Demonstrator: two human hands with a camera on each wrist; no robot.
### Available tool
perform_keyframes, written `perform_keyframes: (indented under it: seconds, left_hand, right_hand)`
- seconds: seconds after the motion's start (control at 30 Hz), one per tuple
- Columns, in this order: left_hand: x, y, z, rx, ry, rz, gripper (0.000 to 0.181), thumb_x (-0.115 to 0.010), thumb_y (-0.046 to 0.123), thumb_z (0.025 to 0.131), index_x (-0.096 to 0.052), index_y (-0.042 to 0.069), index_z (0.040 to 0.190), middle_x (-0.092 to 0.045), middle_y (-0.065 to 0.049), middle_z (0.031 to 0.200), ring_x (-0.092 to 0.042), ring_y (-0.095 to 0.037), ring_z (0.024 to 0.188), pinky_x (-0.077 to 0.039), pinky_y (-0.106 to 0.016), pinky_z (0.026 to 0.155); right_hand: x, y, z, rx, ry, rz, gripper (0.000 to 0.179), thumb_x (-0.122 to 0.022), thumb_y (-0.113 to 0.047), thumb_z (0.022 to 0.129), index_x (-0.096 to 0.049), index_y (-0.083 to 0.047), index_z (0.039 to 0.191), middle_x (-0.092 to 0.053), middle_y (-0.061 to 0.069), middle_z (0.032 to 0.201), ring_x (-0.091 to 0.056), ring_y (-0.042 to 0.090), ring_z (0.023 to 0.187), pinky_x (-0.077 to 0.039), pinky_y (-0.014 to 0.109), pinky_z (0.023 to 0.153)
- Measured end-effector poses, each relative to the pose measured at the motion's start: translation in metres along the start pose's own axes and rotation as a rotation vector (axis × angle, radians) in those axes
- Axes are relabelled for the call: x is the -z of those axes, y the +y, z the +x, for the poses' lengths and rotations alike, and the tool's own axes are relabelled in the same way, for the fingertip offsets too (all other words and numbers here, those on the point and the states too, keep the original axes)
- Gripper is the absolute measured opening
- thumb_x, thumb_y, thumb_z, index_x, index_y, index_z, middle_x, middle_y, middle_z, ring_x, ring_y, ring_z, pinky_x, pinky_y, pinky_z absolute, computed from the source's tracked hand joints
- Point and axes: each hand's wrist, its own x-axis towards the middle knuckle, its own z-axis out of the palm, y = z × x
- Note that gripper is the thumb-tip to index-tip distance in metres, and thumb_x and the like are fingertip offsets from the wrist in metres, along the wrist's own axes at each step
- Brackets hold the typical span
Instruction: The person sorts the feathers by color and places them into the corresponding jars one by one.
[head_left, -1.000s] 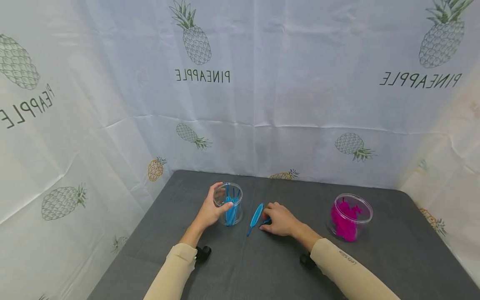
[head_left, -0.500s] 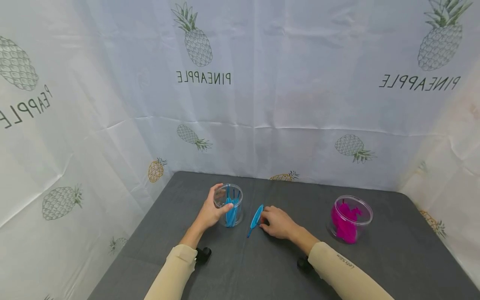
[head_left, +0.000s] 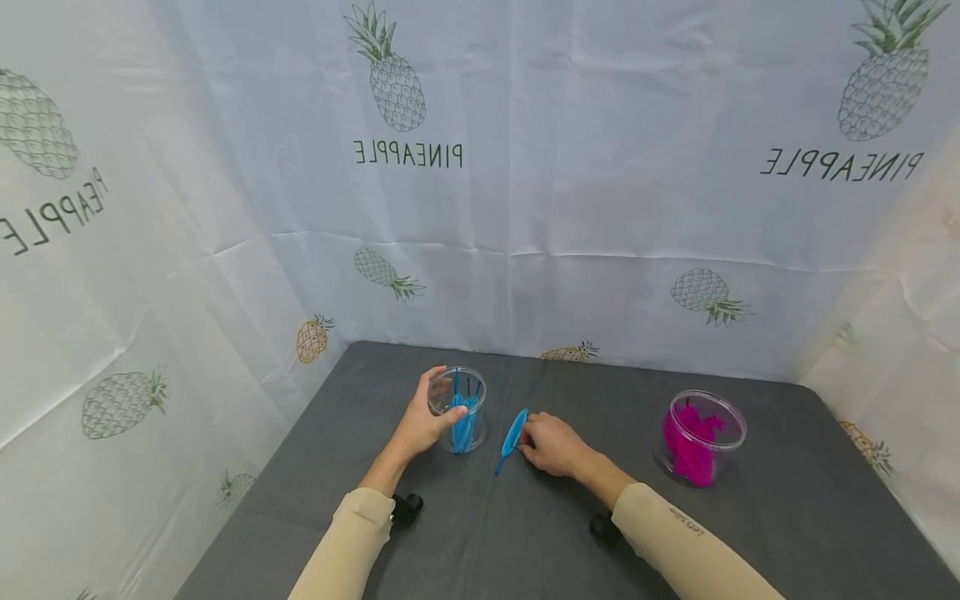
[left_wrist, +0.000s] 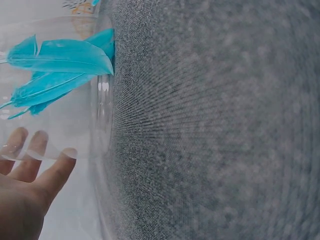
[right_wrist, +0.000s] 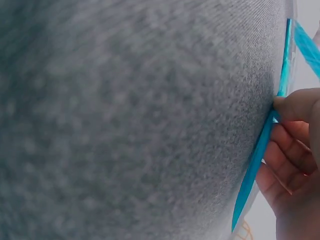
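My left hand (head_left: 420, 423) grips a clear plastic jar (head_left: 480, 433) at the left of the table, thumb on its near side. Several blue feathers (head_left: 462, 429) stand inside it; through the jar wall, the left wrist view shows these feathers (left_wrist: 60, 57) and my fingertips (left_wrist: 36, 142) against the side. Just right of the jar, a loose blue feather (head_left: 512, 442) lies on the dark cloth. My right hand (head_left: 555, 446) is at its right edge. In the right wrist view, thumb and finger pinch the feather (right_wrist: 252, 170) near its middle, other fingers curled behind.
A second clear jar (head_left: 726, 450) holding bright pink feathers (head_left: 690, 446) stands at the right of the table. Dark grey cloth (head_left: 450, 542) covers the tabletop. A white pineapple-print curtain (head_left: 570, 192) hangs behind and at both sides.
My right hand has shifted slightly left, up against the loose feather, and the blue piece formerly visible under its fingers is hidden in the head view. The left hand and jar stay put.
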Motion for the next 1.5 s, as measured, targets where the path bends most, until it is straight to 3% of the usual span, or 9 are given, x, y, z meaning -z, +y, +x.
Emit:
perform_keyframes:
  seconds: [0.4,0.6,0.87,1.2,1.5]
  left_hand:
    - [0.000,0.001,0.001,0.004,0.003,-0.007,0.085,-0.074,0.039,0.092,-0.025,0.017,0.158,-0.044,-0.018,0.151,-0.044,-0.038,0.139,-0.042,-0.061,0.104]
    - [0.000,0.001,0.002,0.001,0.000,-0.014,0.087,-0.074,0.039,0.092,-0.024,0.014,0.159,-0.044,-0.018,0.151,-0.043,-0.036,0.139,-0.040,-0.060,0.107]
    - [0.000,0.002,0.001,-0.004,-0.002,-0.023,0.084,-0.074,0.034,0.093,-0.023,0.017,0.158,-0.044,-0.019,0.151,-0.043,-0.038,0.140,-0.040,-0.061,0.107]
    - [0.000,0.001,0.000,0.015,-0.009,-0.012,0.086,-0.074,0.037,0.092,-0.023,0.018,0.158,-0.042,-0.020,0.153,-0.041,-0.037,0.141,-0.039,-0.060,0.108]
    - [-0.001,0.001,0.001,0.010,-0.007,-0.010,0.091,-0.074,0.040,0.092,-0.021,0.010,0.159,-0.043,-0.020,0.152,-0.042,-0.036,0.141,-0.040,-0.060,0.108]
  right_hand:
    - [0.005,-0.003,0.002,0.055,-0.044,-0.095,0.012,-0.069,-0.012,0.095,-0.064,-0.012,0.084,-0.056,-0.001,0.081,-0.053,0.016,0.075,-0.049,0.034,0.070]
    - [0.005,-0.001,0.001,0.084,-0.034,-0.077,0.015,-0.065,-0.011,0.097,-0.061,-0.013,0.083,-0.053,-0.002,0.080,-0.049,0.015,0.072,-0.046,0.034,0.068]
    - [0.003,-0.003,0.003,0.041,-0.067,-0.055,0.017,-0.070,-0.022,0.097,-0.062,-0.017,0.083,-0.051,-0.007,0.079,-0.046,0.011,0.072,-0.043,0.032,0.068]
    - [0.006,-0.016,0.003,0.087,-0.099,-0.225,0.021,-0.065,-0.022,0.101,-0.056,-0.013,0.084,-0.051,-0.002,0.080,-0.049,0.017,0.073,-0.044,0.032,0.065]
    - [0.002,-0.014,0.003,0.114,-0.108,-0.264,0.021,-0.060,-0.024,0.104,-0.054,-0.014,0.086,-0.048,-0.004,0.079,-0.047,0.015,0.071,-0.040,0.030,0.064]
